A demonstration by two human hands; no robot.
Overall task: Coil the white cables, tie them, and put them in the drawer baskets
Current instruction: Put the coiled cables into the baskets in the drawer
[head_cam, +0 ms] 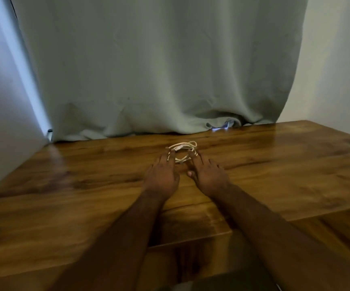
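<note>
**Both hands on white cable coil, far middle of desk**

Head view: one white cable [182, 151], loosely coiled into a rough ring, lies flat on the wooden desk [85, 185], far of centre and near the curtain's bottom edge. No tie visible on it; blur makes the detail hard to read.

Left hand [161, 174] reaches forward from the near side, palm down, fingers [171, 156] straight and close together, tips touching the left side of the coil. Nothing gripped, fingers just rest on the cable.

Right hand [208, 176] mirrors it on the right, palm down, fingers fairly straight and slightly spread, index tip on the right side of the coil. Thumb tucked toward the left, near the gap between the hands. Cannot tell if any strand is pinched under it; looks like plain contact.

The two hands sit just beside each other, coil between and just beyond the fingertips. Both forearms bare, running from the near edge of the frame.

A grey-green curtain [159, 70] hangs across the far side, its hem bunched on the desk. A small bright object [222, 127] peeks out under the hem, right of centre, too small to identify. White wall [338, 59] at far right, pale wall at left. The desk has a stepped near edge at the right, with a lower wooden surface [327, 232] below it.
</note>
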